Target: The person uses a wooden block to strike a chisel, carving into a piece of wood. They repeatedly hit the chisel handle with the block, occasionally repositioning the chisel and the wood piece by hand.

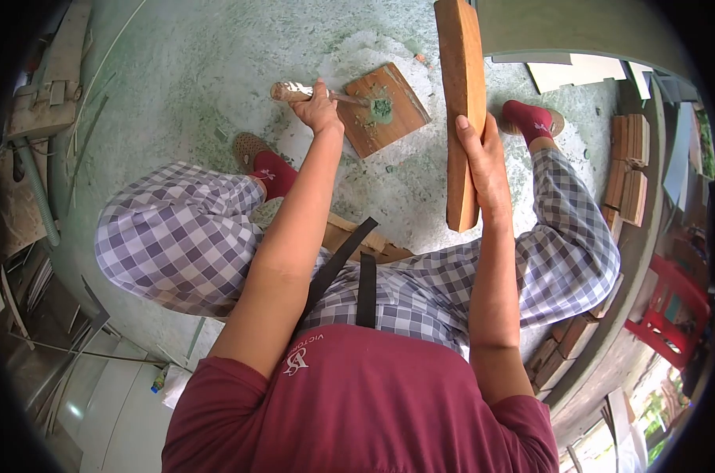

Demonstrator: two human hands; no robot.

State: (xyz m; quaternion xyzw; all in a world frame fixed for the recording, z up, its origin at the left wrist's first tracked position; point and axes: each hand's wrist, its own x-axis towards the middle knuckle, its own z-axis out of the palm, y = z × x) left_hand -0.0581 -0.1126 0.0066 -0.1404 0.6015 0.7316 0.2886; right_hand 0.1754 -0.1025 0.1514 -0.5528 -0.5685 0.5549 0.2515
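Note:
My left hand [319, 110] is closed round a tool [292, 91] with a pale, worn handle and a thin metal shaft. The shaft's end reaches a clump of green paste [381, 110] on a square brown wooden board [407, 102], which lies on the floor. On the right, my right hand [486, 169] grips a long, slightly bent wooden piece [461, 87] near its lower part, thumb on top. The piece is held lengthwise, away from the board.
My feet in red socks stand either side of the board. Stacked wooden blocks [635, 197] line the right wall, near a red plastic chair [666, 311]. A machine [46, 110] and scrap strips are at left. Pale sheets [578, 72] lie at upper right.

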